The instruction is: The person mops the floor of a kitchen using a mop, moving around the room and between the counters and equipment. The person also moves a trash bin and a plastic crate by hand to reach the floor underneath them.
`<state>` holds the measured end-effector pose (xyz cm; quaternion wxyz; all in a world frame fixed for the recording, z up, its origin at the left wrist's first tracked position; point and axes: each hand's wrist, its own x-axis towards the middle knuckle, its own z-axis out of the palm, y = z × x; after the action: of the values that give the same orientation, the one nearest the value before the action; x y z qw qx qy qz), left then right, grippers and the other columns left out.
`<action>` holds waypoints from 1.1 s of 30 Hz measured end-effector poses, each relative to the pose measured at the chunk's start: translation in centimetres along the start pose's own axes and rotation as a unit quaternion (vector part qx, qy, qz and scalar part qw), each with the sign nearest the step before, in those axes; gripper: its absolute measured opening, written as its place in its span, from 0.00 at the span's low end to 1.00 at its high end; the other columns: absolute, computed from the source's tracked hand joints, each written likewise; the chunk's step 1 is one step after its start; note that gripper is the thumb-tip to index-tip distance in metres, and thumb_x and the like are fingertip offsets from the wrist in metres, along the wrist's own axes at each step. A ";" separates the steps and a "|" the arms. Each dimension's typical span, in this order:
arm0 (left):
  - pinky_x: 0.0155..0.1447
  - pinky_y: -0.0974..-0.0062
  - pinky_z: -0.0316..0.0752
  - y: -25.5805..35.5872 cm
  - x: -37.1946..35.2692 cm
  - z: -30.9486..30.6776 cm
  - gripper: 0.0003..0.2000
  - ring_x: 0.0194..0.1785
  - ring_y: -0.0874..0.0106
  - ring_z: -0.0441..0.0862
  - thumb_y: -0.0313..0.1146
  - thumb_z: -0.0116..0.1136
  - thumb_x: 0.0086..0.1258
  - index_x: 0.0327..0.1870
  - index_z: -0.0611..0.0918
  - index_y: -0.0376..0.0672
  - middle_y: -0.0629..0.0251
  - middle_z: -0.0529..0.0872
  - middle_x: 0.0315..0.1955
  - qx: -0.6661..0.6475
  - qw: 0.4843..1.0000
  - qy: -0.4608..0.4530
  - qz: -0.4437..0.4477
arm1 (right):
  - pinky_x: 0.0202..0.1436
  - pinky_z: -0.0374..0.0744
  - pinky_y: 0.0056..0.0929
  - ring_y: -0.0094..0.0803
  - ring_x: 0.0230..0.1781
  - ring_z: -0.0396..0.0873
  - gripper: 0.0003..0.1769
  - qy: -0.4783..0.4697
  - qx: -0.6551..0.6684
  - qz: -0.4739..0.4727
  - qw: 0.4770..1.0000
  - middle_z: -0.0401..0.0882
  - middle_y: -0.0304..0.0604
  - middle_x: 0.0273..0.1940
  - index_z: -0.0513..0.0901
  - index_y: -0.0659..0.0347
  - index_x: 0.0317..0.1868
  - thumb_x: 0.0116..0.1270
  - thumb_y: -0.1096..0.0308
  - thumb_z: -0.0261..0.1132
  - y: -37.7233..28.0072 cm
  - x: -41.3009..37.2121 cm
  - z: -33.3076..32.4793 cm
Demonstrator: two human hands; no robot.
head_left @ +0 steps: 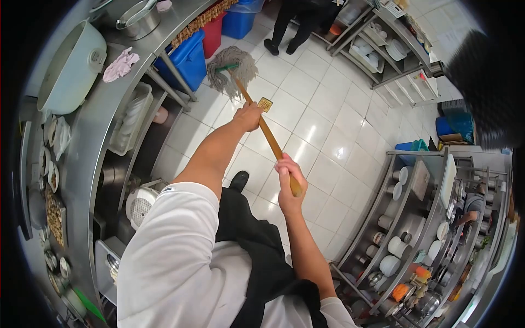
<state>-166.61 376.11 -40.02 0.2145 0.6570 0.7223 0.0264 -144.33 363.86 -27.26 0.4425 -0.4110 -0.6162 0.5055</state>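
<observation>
My left hand (249, 116) grips the wooden mop handle (269, 135) partway down its length. My right hand (290, 183) is closed around the handle's upper end. The grey string mop head (229, 70) rests on the white tiled floor (317, 126) near a blue bin (188, 57), beside a small square floor drain (265, 104). My black shoe (239, 180) shows below my left arm.
A steel counter (104, 126) with a rice cooker (71, 65), a pink cloth (120, 64) and dishes runs on the left. A red bin (213, 33) sits under it. Steel shelves of bowls and containers (415, 229) stand on the right. Another person's legs (290, 27) are at the far end.
</observation>
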 end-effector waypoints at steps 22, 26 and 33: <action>0.43 0.55 0.77 46.0 -34.2 18.3 0.12 0.39 0.51 0.83 0.40 0.58 0.62 0.33 0.84 0.41 0.52 0.86 0.31 -0.188 0.749 -0.286 0.567 | 0.43 0.74 0.33 0.26 0.25 0.67 0.16 0.413 -0.043 -0.060 0.908 0.60 0.34 0.22 0.75 0.64 0.42 0.78 0.59 0.49 -27.3 -42.2 -38.3; 0.44 0.55 0.77 46.5 -35.9 19.4 0.13 0.39 0.51 0.84 0.42 0.62 0.62 0.34 0.85 0.40 0.52 0.86 0.30 -0.236 0.758 -0.321 0.516 | 0.23 0.70 0.30 0.30 0.18 0.67 0.15 0.360 0.095 -0.143 0.917 0.67 0.38 0.19 0.77 0.66 0.45 0.75 0.63 0.50 -29.8 -42.3 -38.5; 0.46 0.57 0.79 39.9 -32.3 16.0 0.11 0.40 0.51 0.85 0.37 0.60 0.59 0.30 0.86 0.38 0.48 0.86 0.31 -0.194 0.855 -0.260 0.406 | 0.25 0.63 0.21 0.16 0.15 0.56 0.15 0.246 0.100 -0.122 0.956 0.55 0.27 0.15 0.77 0.65 0.45 0.79 0.64 0.46 -24.7 -33.6 -37.8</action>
<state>-122.24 346.54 -32.90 0.4877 0.8197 0.2898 0.0792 -100.41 337.81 -3.58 0.6776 -0.3976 -0.4803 0.3899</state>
